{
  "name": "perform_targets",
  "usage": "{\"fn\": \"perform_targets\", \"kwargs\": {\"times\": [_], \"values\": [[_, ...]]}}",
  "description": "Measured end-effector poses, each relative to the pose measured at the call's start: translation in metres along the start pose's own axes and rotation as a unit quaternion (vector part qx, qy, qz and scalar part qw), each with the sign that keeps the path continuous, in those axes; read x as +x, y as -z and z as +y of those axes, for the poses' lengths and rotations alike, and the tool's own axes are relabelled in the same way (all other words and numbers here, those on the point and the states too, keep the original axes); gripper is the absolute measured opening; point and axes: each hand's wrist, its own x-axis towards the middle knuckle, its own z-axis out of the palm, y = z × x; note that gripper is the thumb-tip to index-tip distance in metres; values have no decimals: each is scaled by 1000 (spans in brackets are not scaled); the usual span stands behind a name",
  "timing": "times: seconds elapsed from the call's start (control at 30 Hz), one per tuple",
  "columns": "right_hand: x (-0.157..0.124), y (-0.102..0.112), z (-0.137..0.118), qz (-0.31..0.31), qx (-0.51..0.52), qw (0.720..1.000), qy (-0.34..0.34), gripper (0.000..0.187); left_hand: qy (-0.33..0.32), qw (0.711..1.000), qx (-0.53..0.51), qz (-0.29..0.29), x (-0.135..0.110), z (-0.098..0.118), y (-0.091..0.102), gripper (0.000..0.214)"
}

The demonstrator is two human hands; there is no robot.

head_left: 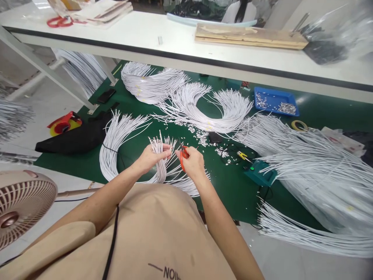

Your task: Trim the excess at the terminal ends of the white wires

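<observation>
If the orange-handled metal tool gripped in right hand slips, it might nick thin white wires bunched in left hand.

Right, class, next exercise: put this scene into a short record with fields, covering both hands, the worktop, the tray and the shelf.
Left hand: holding a bunch of white wires
Right hand: holding an orange-handled tool close to the wires
Green worktop: more wire bundles, scattered small pieces
Blue tray: more small pieces, in two clusters
White shelf: red-handled scissors, wooden board
</observation>
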Motion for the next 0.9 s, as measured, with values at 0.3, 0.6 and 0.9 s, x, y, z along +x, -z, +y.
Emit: {"fn": "perform_targets", "kwargs": {"times": [0.3, 0.6, 0.9], "values": [[3, 7, -2, -58, -68, 994, 60, 24, -7, 1000, 19, -12, -3, 3, 0, 34], [0, 12, -6, -74, -123, 987, 73, 29, -23, 998, 50, -17, -4, 2, 1, 30], [-4, 10, -3, -75, -134, 986, 69, 30, -33, 998, 61, -14, -8, 5, -4, 30]]}}
